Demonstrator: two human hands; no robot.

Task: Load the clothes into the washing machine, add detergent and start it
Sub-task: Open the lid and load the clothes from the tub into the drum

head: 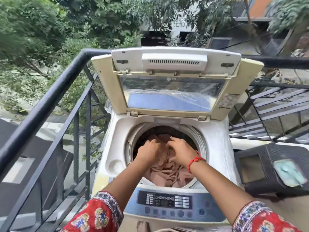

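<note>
item 1, nearest us: control panel of the washing machine, at its front edge, buttons untouched. we judge the start step not yet reached.

item 2, either side of the panel: two forearms in red patterned sleeves, reaching over it into the machine. a red thread bracelet sits on the right wrist.

item 3, just behind the panel: drum, round opening, holding the peach-pink clothes. the cloth lies heaped toward the front of the drum.

item 4, in the drum mouth: left hand, fingers curled down into the cloth, gripping it. right hand, just beside it, fingers likewise curled round a fold. the two hands are nearly touching.

item 5, left of the drum on the machine's top: a round recess, possibly for detergent; we cannot tell.

item 6, behind the drum: lid, propped upright.

item 7, left of and behind the machine: black railing, with trees beyond. right of the machine: a dark wicker unit.

risks, in our judgement: cloth left draped over the drum rim could catch when the lid shuts; a load bunched to one side could unbalance the spin; the upright lid could drop on the wrists if knocked; we see no detergent in view, so that step could be missed.
</note>
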